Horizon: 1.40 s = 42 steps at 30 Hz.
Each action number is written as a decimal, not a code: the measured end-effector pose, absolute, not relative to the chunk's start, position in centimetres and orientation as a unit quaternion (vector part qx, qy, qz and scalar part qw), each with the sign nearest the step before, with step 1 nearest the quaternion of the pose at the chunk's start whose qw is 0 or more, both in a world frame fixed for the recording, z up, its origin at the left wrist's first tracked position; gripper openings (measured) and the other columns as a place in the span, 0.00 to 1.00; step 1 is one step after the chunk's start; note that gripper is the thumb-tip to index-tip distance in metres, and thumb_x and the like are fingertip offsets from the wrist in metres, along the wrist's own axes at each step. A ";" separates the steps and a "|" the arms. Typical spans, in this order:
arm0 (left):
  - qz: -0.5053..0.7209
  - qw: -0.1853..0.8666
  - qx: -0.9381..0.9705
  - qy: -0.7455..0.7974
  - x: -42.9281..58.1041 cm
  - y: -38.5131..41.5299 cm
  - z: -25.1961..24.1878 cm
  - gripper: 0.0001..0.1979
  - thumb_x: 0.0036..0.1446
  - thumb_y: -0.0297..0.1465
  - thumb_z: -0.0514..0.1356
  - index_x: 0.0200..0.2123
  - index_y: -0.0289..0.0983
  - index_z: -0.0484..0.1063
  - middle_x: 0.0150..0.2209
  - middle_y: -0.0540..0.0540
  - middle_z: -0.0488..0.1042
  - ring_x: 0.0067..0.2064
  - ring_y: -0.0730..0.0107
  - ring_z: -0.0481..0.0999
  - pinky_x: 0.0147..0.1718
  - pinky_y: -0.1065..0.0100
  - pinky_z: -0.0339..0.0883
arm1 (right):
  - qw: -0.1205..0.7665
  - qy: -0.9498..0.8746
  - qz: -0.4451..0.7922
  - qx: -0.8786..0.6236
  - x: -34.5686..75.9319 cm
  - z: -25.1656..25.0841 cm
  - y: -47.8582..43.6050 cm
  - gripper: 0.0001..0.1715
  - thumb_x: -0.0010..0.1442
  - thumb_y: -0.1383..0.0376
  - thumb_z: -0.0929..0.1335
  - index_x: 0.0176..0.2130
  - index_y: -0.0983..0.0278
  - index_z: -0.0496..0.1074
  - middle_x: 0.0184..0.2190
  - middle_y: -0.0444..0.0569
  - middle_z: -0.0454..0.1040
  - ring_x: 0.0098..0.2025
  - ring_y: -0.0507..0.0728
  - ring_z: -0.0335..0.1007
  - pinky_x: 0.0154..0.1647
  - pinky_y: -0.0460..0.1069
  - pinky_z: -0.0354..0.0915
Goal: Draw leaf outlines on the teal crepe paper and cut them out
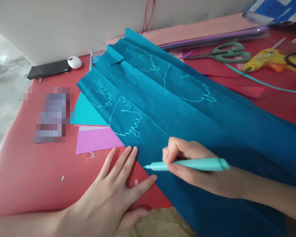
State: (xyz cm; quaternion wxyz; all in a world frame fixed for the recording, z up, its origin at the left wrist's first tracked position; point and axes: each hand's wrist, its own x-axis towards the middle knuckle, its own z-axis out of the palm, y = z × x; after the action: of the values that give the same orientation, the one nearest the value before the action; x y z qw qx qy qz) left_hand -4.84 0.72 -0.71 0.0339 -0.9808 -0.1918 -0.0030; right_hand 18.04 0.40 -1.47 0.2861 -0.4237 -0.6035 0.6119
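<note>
A large creased sheet of dark blue paper (187, 121) lies slantwise over the table, with several light outlines drawn on it, wavy along one side. In my right hand (197, 164) is a mint-green marker (199, 164), pinched between thumb and fingers. Its tip points left, at the sheet's lower left edge; whether it touches the paper I cannot tell. My left hand (115, 187) lies flat with the fingers spread, some fingertips on that same edge. Just beyond those fingers, a drawn outline (125, 118) shows on the paper.
Turquoise paper (88, 112) and pink paper (98, 140) stick out from under the sheet on the red table (27, 171). A black phone (49, 69) and white mouse (74, 62) sit back left. Green-handled scissors (229, 52) and a yellow glue gun (268, 61) lie back right.
</note>
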 end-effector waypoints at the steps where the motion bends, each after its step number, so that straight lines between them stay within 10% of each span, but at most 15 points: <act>1: -0.002 0.034 -0.980 -0.194 -4.9 0.7 -0.8 0.26 0.63 0.43 0.47 0.61 0.41 0.56 0.57 0.24 0.59 0.62 0.43 0.54 0.44 0.46 0.68 | 0.281 -0.607 0.609 -0.426 18.0 -1.5 0.4 0.07 0.56 0.66 0.61 0.27 0.59 0.56 0.17 0.38 0.57 0.19 0.49 0.50 0.18 0.45 0.51; 42: 0.002 0.012 -0.981 -0.194 -4.6 0.7 -0.4 0.24 0.62 0.44 0.51 0.59 0.42 0.61 0.56 0.24 0.62 0.61 0.41 0.58 0.44 0.43 0.66 | 0.376 -0.613 0.534 -0.444 17.9 -2.4 0.3 0.09 0.63 0.65 0.61 0.30 0.60 0.56 0.22 0.37 0.59 0.19 0.46 0.51 0.17 0.43 0.51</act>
State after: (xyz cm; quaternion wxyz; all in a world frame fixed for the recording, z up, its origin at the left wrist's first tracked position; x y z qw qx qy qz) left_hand -4.56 0.75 -0.39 0.0118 -0.9810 -0.1936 0.0019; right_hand 17.91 0.29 -2.40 0.3765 -0.4443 -0.6125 0.5345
